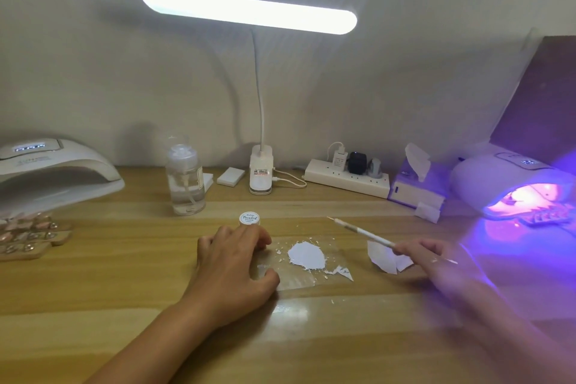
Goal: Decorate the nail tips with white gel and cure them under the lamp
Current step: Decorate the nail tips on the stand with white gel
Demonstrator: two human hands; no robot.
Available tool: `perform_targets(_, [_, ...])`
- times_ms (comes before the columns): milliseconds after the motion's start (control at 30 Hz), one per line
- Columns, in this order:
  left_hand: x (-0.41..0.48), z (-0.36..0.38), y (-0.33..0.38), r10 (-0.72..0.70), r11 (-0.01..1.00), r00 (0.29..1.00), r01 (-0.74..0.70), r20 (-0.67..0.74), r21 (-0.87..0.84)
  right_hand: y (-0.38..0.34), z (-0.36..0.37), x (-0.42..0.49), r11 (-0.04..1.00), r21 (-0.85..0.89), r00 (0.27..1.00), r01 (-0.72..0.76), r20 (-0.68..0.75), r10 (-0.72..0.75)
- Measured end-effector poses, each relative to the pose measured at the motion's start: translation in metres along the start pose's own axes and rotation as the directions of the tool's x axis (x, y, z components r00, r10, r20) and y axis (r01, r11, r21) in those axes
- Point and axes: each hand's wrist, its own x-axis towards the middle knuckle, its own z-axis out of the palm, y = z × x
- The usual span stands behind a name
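My left hand (232,262) rests on the wooden table with relaxed fingers, its fingertips touching the left edge of a clear plastic sheet (296,282). A blob of white gel (307,256) lies on that sheet. Just beyond my fingers stands a small white gel jar (249,218) with a printed lid. My right hand (427,262) pinches a thin white nail brush (358,231), its tip pointing up and left above the sheet. At the far right a curing lamp (505,184) glows purple, with a holder of nail tips (548,215) inside its mouth.
A second, unlit curing lamp (56,171) stands at the far left, with several nail-tip stands (28,237) before it. Along the wall are a pump bottle (185,178), a desk lamp base (261,171), a power strip (346,178) and a tissue box (417,187). Paper scraps (386,259) lie beside my right hand.
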Motion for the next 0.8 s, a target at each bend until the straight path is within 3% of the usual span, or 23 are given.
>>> perform_targets(200, [-0.001,-0.006,0.004,0.028,0.997,0.992,-0.037,-0.125,-0.07,-0.012,0.021,-0.023,0.96,0.277,0.996,-0.05,0.089,0.026])
perform_targets(300, [0.001,-0.008,0.017,0.023,0.966,0.989,-0.06,-0.148,-0.25,-0.017,0.039,-0.039,0.902,0.418,0.986,-0.109,0.162,0.045])
perform_targets(400, [0.001,-0.007,0.029,-0.007,0.84,0.998,-0.024,-0.055,-0.542,-0.018,0.06,-0.052,0.802,0.54,0.951,-0.256,0.289,0.108])
perform_targets(467, [0.001,-0.006,0.034,-0.023,0.739,1.0,0.021,0.006,-0.673,-0.019,0.066,-0.056,0.77,0.577,0.943,-0.274,0.318,0.097])
perform_targets(733, [0.0,-0.009,0.052,-0.046,0.46,0.989,0.145,0.139,-0.876,-0.021,0.074,-0.059,0.808,0.549,0.944,-0.215,0.328,0.028])
perform_targets(800, [-0.001,-0.008,0.053,-0.06,0.438,0.984,0.176,0.167,-0.882,-0.022,0.076,-0.061,0.816,0.542,0.946,-0.203,0.325,0.02])
